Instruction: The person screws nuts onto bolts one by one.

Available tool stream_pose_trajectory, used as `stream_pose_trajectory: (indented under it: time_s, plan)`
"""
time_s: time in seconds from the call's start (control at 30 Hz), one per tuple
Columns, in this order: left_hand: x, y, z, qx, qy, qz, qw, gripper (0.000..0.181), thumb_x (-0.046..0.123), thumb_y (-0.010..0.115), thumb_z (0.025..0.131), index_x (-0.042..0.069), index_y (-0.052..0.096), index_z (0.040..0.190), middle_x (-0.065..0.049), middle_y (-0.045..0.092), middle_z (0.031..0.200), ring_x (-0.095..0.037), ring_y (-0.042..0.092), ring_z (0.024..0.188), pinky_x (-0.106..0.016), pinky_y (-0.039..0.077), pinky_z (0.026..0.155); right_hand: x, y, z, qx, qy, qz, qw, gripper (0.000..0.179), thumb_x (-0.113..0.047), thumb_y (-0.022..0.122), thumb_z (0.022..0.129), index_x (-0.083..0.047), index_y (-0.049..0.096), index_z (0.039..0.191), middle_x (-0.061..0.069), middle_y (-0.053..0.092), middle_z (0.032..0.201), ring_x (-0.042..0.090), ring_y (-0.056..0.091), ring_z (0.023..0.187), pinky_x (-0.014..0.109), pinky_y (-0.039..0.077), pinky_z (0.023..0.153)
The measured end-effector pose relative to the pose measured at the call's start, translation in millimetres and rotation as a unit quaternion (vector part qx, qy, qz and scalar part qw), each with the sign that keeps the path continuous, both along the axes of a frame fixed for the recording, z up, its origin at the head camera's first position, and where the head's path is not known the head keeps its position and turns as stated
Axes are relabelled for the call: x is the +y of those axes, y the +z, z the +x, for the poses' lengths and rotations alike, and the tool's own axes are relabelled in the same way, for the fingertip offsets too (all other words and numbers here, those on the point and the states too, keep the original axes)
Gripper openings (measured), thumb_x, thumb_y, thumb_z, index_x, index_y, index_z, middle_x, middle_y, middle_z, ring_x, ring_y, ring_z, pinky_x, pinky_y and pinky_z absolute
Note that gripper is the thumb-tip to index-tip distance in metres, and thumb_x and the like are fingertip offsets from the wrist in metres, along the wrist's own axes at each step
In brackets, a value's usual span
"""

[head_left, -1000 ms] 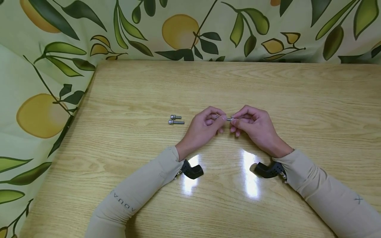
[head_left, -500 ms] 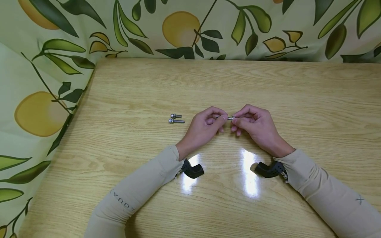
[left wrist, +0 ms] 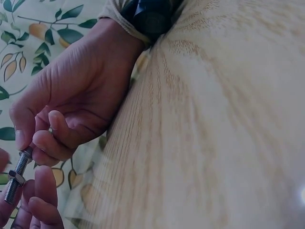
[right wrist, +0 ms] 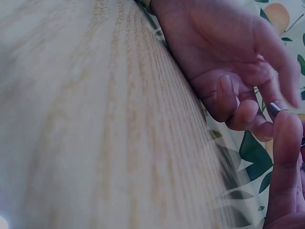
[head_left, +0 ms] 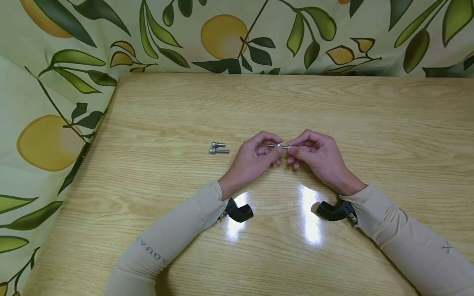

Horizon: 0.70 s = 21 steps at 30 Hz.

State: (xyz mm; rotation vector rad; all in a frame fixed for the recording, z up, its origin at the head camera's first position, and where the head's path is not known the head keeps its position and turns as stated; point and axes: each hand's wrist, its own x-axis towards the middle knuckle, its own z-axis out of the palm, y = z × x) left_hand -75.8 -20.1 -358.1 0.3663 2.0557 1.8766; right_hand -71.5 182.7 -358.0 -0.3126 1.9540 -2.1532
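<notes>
My right hand (head_left: 319,158) pinches a steel bolt (head_left: 284,146) by its head between thumb and index finger, with the shank pointing left. A hex nut (head_left: 278,145) sits partway along the threads; the left wrist view shows this nut (left wrist: 16,177) clearly. My left hand (head_left: 254,157) is around the threaded end, its thumb tip right at the nut and its index finger raised off it. The right wrist view catches just the bolt's threaded tip (right wrist: 275,108) between the hands; the rest is hidden behind a finger.
To the left of my hands lie two more bolts, a shorter one (head_left: 218,144) above a longer one (head_left: 219,151), each with a nut near its head. The wooden table (head_left: 170,111) meets a patterned curtain (head_left: 170,37) at its back and left edges.
My left index finger has lifted away from the thumb, and the nut and threaded end now show between them. My right hand keeps its pinch on the bolt head.
</notes>
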Motion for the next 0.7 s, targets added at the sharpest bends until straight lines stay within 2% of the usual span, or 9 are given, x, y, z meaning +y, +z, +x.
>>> stream_pose_trajectory:
  time_s: [0.2,0.37,0.47,0.7]
  plan:
    - [1.0,0.6,-1.0,-0.003,0.018,-0.015,0.9997,0.024,0.027,0.057,0.099,0.012,0.060,0.118,-0.013,0.070,0.094,-0.015,0.068,0.074,-0.023,0.049,0.066,-0.1,0.7,0.6,-0.003,-0.003,0.006,1.0000,0.007,-0.003,0.068,0.089,0.000,0.064,0.095,0.007,0.073,0.078,0.013,0.069,0.063,0.026,0.056,0.054]
    - [0.8,0.9,-0.6,-0.013,0.008,-0.009,0.9998,0.022,0.017,0.062,0.095,0.012,0.061,0.116,-0.014,0.070,0.088,-0.020,0.069,0.075,-0.022,0.049,0.064,-0.2,0.6,0.2,-0.002,-0.004,0.005,1.0000,0.006,-0.002,0.067,0.089,0.000,0.064,0.094,0.007,0.073,0.077,0.013,0.069,0.062,0.025,0.056,0.053]
    - [0.4,1.4,-0.1,-0.012,0.002,-0.004,0.9999,0.023,0.016,0.063,0.094,0.012,0.060,0.117,-0.014,0.070,0.088,-0.021,0.069,0.076,-0.023,0.051,0.065,-0.3,0.7,0.2,-0.003,-0.003,0.001,1.0000,0.006,-0.002,0.067,0.089,0.000,0.064,0.094,0.007,0.073,0.077,0.012,0.069,0.063,0.025,0.056,0.053]
    - [0.5,1.5,-0.4,-0.007,0.009,-0.030,0.9995,0.019,0.026,0.057,0.099,0.015,0.063,0.112,-0.009,0.071,0.096,-0.014,0.069,0.076,-0.024,0.051,0.066,-0.3,0.8,0.2,-0.005,-0.003,0.003,1.0000,0.006,-0.002,0.067,0.090,-0.001,0.064,0.094,0.007,0.073,0.077,0.012,0.069,0.063,0.026,0.056,0.054]
